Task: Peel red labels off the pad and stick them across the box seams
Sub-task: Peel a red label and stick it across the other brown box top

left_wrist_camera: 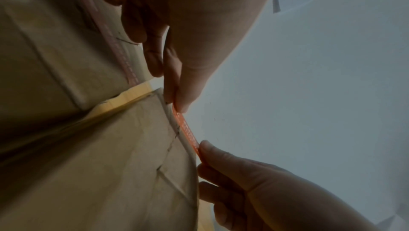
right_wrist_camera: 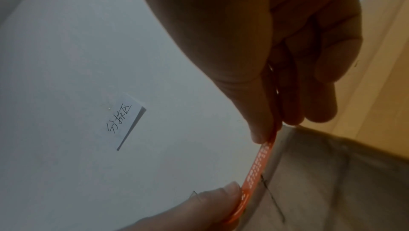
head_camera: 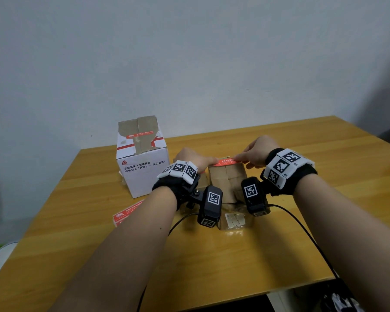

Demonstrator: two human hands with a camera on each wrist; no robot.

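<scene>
A red label (head_camera: pixel 225 162) is stretched flat between both hands just above the top of a brown cardboard box (head_camera: pixel 227 183). My left hand (head_camera: pixel 212 162) pinches its left end between thumb and forefinger, and my right hand (head_camera: pixel 236 157) pinches the right end. In the left wrist view the left hand (left_wrist_camera: pixel 175 107) grips the label (left_wrist_camera: pixel 188 129) along the box's (left_wrist_camera: pixel 110 147) top edge. The right wrist view shows the right hand (right_wrist_camera: pixel 268 138) pinching the label (right_wrist_camera: pixel 256 173) beside the box (right_wrist_camera: pixel 332 182). The pad of red labels (head_camera: pixel 126 215) lies on the table, left of my left forearm.
A white printed box (head_camera: pixel 142 167) with a red label (head_camera: pixel 140 134) across its top stands at the back left of the wooden table (head_camera: pixel 324 154). Black cables (head_camera: pixel 302 224) trail from the wrist cameras. A handwritten paper note (right_wrist_camera: pixel 124 121) hangs on the wall.
</scene>
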